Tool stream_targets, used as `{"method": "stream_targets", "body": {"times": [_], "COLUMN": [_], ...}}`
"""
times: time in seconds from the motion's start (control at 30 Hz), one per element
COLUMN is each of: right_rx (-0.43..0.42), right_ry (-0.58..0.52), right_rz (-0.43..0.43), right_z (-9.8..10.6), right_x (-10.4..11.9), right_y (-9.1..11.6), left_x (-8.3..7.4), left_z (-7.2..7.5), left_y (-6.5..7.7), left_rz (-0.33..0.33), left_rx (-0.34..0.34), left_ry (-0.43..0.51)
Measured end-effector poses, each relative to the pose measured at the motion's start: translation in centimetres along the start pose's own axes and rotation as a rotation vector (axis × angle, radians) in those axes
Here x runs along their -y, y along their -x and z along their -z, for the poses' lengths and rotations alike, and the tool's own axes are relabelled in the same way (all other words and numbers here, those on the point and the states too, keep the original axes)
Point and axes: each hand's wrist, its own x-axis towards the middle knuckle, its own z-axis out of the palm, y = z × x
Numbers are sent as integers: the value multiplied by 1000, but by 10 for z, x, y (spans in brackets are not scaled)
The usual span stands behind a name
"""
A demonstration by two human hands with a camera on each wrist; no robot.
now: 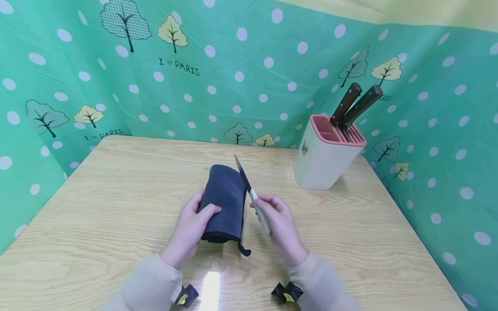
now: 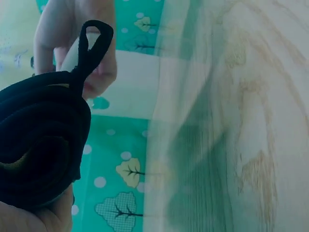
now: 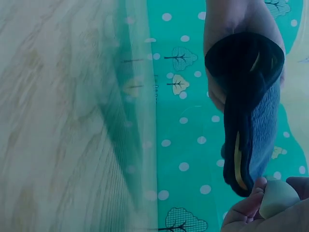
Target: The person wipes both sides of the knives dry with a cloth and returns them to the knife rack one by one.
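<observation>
My left hand (image 1: pixel 190 226) grips a rolled dark blue cloth (image 1: pixel 226 196), thumb across its upper face and fingers underneath. In the left wrist view the cloth's coiled layers show end-on, with a black hanging loop (image 2: pixel 107 36) at its edge. My right hand (image 1: pixel 283 218) holds a small kitchen knife (image 1: pixel 261 216) by its pale handle. Its dark narrow blade points up and away, alongside the cloth's right edge, overlapping it slightly in the head view. From the right wrist, the knife's handle end (image 3: pixel 280 199) shows between thumb and fingers, near the cloth roll (image 3: pixel 265 128).
A white knife block (image 1: pixel 324 162) with a pink top stands at the back right of the wooden table (image 1: pixel 128 207). Two brown-handled knives (image 1: pixel 352 103) stick up from it. A green curtain (image 1: pixel 218 103) with dots and trees hangs behind and at both sides.
</observation>
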Motion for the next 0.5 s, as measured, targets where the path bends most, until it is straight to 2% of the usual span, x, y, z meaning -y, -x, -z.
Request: {"method": "stream_targets", "body": {"times": [0.3,0.5], "right_rx": [9,12], "right_ry": [-92,-83], "right_rz": [-3,-24], "right_z": [-9,-11], "right_x": [-2,-4], "right_y": [0,0], "left_x": [3,2], "left_z": [-7,-9], "left_y": [2,4], "left_rz": [-34,-48], "left_rx": [4,17], "left_ry": [-44,-57]}}
